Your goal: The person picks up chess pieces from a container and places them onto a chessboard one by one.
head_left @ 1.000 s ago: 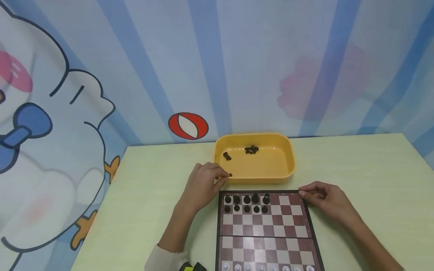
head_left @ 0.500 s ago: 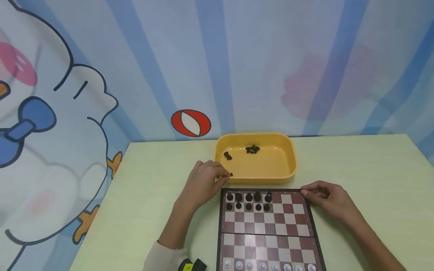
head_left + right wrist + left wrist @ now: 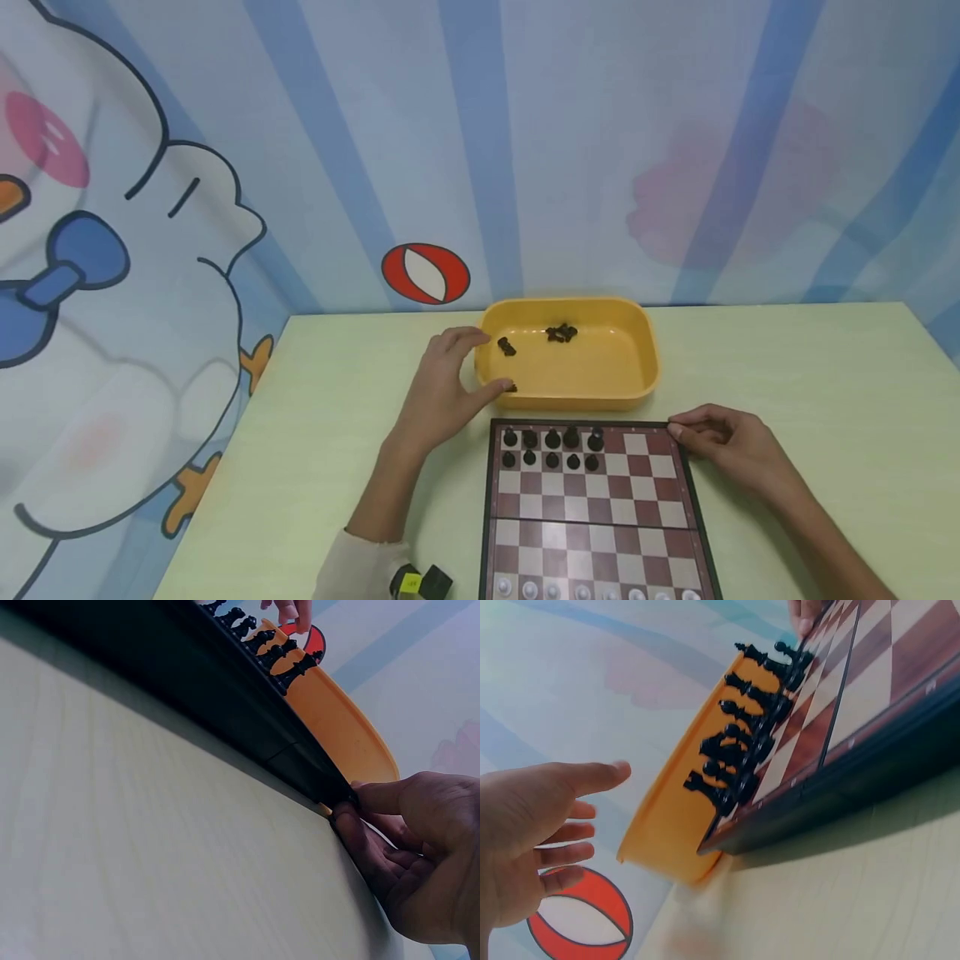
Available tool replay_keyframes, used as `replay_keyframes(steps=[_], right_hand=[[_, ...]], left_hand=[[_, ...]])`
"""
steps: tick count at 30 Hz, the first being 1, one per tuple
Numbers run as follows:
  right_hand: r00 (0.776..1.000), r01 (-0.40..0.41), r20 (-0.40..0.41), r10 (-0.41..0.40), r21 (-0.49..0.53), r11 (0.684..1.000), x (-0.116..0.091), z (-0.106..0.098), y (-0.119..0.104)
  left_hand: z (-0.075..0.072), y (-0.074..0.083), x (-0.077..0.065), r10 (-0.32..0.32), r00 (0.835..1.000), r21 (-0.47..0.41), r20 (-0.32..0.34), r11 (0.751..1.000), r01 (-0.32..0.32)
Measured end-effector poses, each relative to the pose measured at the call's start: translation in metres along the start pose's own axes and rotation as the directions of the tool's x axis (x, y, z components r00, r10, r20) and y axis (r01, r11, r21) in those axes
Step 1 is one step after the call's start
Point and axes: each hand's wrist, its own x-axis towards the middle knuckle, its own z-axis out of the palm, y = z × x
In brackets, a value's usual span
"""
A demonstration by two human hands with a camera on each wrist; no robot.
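My left hand point(image 3: 442, 392) is at the left end of a yellow tray point(image 3: 645, 358), thumb and fingers spread apart with nothing between them. Its thumb tip is beside a small dark chess piece point(image 3: 513, 387) in the tray's near left corner. More dark chess pieces point(image 3: 561, 333) lie in the tray in two small heaps. Nearer than the tray is a chessboard point(image 3: 585, 508), whose far right corner my right hand point(image 3: 731, 442) pinches between thumb and fingers. Black chess pieces point(image 3: 739, 712) stand upright in two rows at the board's far left; the near edge is cut off.
White chess pieces point(image 3: 581, 592) line the near part of the board. The pale table point(image 3: 337, 417) ends at a wall point(image 3: 570, 150) with printed stripes and a cartoon figure, just behind the tray. A fold line crosses the board's middle.
My left hand's fingers have parted from the thumb and lifted toward the tray's far left; before, they met at its near left corner. The right hand keeps its grip on the board.
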Motion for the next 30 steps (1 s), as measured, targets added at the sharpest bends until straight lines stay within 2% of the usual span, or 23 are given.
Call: replay_keyframes(steps=[4,7,10,13,16,19,22,26,30], right_hand=[[1.000,0.004,-0.007,-0.004,-0.004,1.000,0.001,0.001,0.000],[1.000,0.003,-0.005,-0.003,-0.004,1.000,0.001,0.002,-0.001],[1.000,0.000,-0.004,0.000,-0.003,1.000,0.001,0.002,-0.001],[1.000,-0.002,-0.007,0.002,-0.011,1.000,0.000,0.001,-0.002],[1.000,0.002,-0.008,-0.002,-0.025,1.000,-0.002,0.000,-0.003],[1.000,0.000,-0.012,0.000,-0.040,0.999,-0.002,0.000,-0.004],[1.000,0.011,-0.017,-0.012,-0.063,0.998,-0.002,0.000,-0.005],[0.999,0.040,0.000,-0.040,-0.111,0.993,0.001,-0.003,-0.010],[0.997,0.076,0.019,-0.074,-0.210,0.975,0.005,-0.020,-0.026]], left_hand=[[-0.005,-0.010,0.001,-0.118,0.990,-0.043,0.072,0.992,0.121],[-0.009,-0.016,0.000,-0.210,0.967,-0.038,0.145,0.975,0.218],[-0.010,-0.022,-0.001,-0.262,0.945,-0.007,0.195,0.963,0.268],[-0.004,-0.030,-0.001,-0.284,0.925,0.106,0.252,0.958,0.265],[0.002,-0.037,-0.001,-0.298,0.897,0.235,0.325,0.945,0.229],[0.006,-0.040,0.000,-0.314,0.871,0.287,0.378,0.934,0.212],[0.007,-0.040,0.001,-0.324,0.862,0.289,0.390,0.932,0.219],[0.007,-0.040,0.000,-0.331,0.860,0.286,0.387,0.930,0.229],[0.006,-0.039,-0.002,-0.342,0.857,0.273,0.384,0.929,0.249]])
